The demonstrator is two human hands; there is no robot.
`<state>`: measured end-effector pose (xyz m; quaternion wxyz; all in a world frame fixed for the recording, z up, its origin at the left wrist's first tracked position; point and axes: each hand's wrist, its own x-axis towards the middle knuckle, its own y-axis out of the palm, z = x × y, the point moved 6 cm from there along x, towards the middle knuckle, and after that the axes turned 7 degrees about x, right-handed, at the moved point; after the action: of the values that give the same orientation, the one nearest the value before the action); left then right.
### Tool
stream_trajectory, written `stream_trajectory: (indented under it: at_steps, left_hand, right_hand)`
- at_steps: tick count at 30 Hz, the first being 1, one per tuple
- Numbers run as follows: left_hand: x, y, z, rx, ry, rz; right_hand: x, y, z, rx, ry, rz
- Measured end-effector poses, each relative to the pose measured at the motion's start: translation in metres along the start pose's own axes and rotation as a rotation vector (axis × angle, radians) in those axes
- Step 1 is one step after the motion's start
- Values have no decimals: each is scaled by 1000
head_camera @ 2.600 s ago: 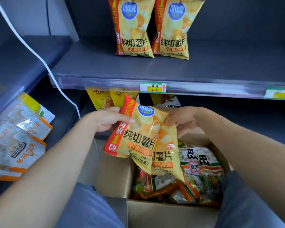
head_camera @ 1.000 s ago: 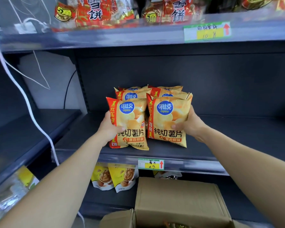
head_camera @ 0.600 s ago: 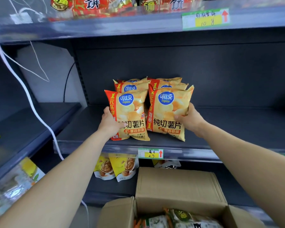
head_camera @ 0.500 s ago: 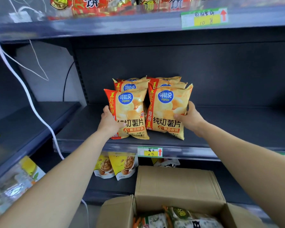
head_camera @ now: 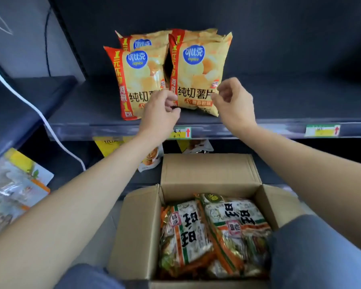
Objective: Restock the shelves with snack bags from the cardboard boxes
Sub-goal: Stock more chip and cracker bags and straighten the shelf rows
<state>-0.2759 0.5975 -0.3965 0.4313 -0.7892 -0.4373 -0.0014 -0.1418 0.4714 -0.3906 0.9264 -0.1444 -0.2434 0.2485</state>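
Nearest, the cardboard box (head_camera: 138, 226) sits open, packed with green-and-orange snack bags (head_camera: 213, 230). Above it, the left hand (head_camera: 159, 114) and right hand (head_camera: 234, 105) hover loosely curled and empty, having let go of the two chip bags (head_camera: 198, 67) they gripped a moment ago. These now stand upright on the shelf (head_camera: 279, 105), front of their rows. That pair looks stocked, so the box is likely next.

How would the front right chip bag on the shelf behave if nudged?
The front right chip bag looks puffed, so probably light with fragile contents. Standing upright on its narrow bottom edge near the front of the shelf, it would likely tip or slide. Its glossy film may be slippery.
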Motion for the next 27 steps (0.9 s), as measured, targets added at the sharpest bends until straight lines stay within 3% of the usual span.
stream_trajectory:
  at_steps: [4,9,12,18,21,27]
  left_hand:
    - [-48,78,13,88,-14,487]
    - [-111,149,51,199,-207,921]
    - [-144,180,65,204,-330,1090]
    - [-189,225,89,66,-717,1184]
    - [-202,239,89,-82,-889,1108]
    - [-190,239,80,-220,-999,975]
  right_hand:
    - [-47,14,-45,-192,82,284]
    - [-101,30,-138,-635,503,896]
    - [-116,23,-176,-704,637,922]
    - [-137,7,-222,-743,868,914]
    - [-143,-2,-234,-719,950,907]
    - [-134,-1,-238,-666,954,859]
